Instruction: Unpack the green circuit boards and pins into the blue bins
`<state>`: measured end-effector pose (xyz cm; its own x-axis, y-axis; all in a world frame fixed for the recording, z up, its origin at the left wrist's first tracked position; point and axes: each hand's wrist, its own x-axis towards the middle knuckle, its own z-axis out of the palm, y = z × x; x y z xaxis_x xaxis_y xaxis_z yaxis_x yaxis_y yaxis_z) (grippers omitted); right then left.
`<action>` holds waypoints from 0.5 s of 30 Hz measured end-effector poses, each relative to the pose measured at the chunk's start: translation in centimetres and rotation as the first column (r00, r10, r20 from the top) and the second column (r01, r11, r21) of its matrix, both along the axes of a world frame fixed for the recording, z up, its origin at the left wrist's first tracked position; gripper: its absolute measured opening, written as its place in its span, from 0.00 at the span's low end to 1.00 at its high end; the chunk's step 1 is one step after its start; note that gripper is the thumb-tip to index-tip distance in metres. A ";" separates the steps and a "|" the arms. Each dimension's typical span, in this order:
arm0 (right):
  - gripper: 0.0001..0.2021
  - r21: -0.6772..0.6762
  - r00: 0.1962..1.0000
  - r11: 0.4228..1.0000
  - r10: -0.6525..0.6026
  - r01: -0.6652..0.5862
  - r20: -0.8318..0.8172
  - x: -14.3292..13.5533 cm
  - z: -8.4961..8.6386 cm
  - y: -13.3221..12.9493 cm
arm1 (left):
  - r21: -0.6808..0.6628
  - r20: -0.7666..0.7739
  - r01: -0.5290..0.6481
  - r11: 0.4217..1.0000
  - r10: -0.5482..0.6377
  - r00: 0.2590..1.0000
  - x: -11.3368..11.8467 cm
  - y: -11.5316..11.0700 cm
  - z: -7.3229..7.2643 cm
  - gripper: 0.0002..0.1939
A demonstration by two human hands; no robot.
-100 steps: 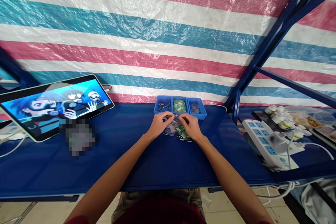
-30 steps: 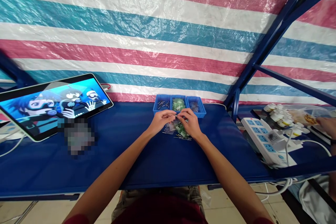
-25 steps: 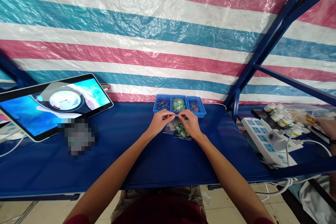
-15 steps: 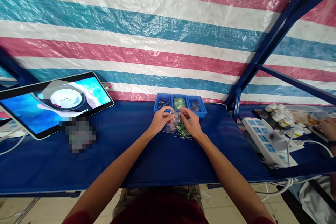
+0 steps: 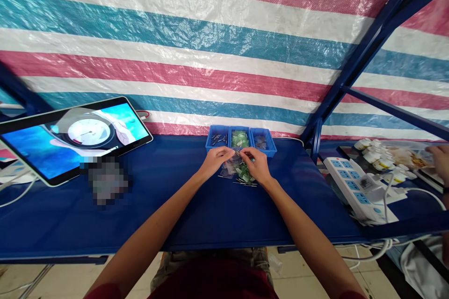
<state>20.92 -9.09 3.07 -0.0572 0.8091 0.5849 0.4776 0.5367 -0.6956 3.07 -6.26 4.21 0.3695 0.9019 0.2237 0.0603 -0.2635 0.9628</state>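
Observation:
My left hand (image 5: 214,161) is closed in a pinch, thumb against fingers, above the blue table. Facing it, my right hand (image 5: 257,162) pinches too, the two sets of fingertips nearly meeting. Between them is a small clear plastic bag (image 5: 237,152), mostly covered by the fingers; its contents are too small to make out. Just below the hands lie a heap of clear bags (image 5: 228,170) and a heap of green packets (image 5: 244,174) with thin sticks poking out. Behind stands a blue three-part bin (image 5: 269,153) with dark thin pieces, green packets and clear bags.
A tablet (image 5: 45,180) showing a dial leans at the left, beside a blurred-out patch (image 5: 108,180). At the right are a power strip (image 5: 351,182), several white bottles (image 5: 382,162) and another person's hand (image 5: 438,161). Blue metal posts (image 5: 317,133) frame the table (image 5: 224,224).
My fingertips have drawn closer together and lowered slightly, and less of the clear bag shows. At the right, the other person's hand has moved up a little.

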 end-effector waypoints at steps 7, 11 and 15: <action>0.14 -0.001 0.996 0.996 0.090 -0.090 -0.012 0.0 0.1 -0.3 | -0.058 0.133 -0.040 0.997 0.048 0.990 -0.2 -0.3 0.6 0.21; 0.11 0.108 0.996 0.991 0.081 -0.085 0.044 -0.1 0.2 -0.2 | -0.108 0.137 0.026 0.994 -0.011 0.991 -0.1 -0.4 0.5 0.20; 0.11 0.112 0.999 0.993 0.025 -0.027 0.021 -0.1 0.2 -0.1 | -0.111 0.093 0.013 0.994 -0.002 0.996 0.0 -0.2 0.3 0.21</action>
